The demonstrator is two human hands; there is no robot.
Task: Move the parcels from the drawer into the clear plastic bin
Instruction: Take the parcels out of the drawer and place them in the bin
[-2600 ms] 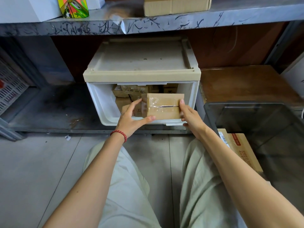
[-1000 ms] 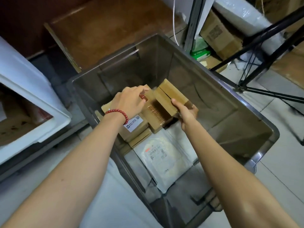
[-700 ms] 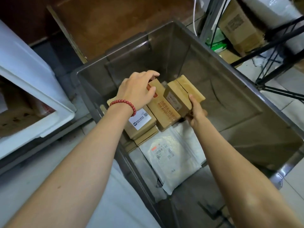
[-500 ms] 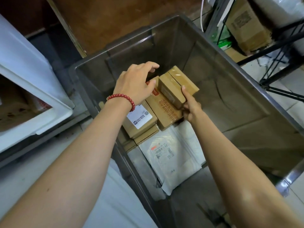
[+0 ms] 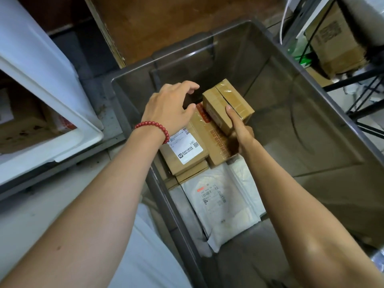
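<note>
The clear, grey-tinted plastic bin fills the middle and right of your view, standing on the floor just beside the white plastic drawer, which is pulled open at your left with brown cartons inside it. On the bin's floor, nearest you, lies a flat white padded mailer with a barcode label facing up. Beyond it a long brown cardboard carton with red print lies flat, and touching its left side is a brown cardboard box with a white shipping label, stacked on another thin brown box. The parcel you are moving, a small brown taped cardboard box, is inside the bin, tilted over the far end of the long carton; you cannot tell whether it touches it. Your right grip clasps this box, thumb on its top face, other fingers hidden beneath. Your left grip hovers above the labelled box, fingers loosely bent, holding nothing. 1 red bead bracelet circles your left wrist.
</note>
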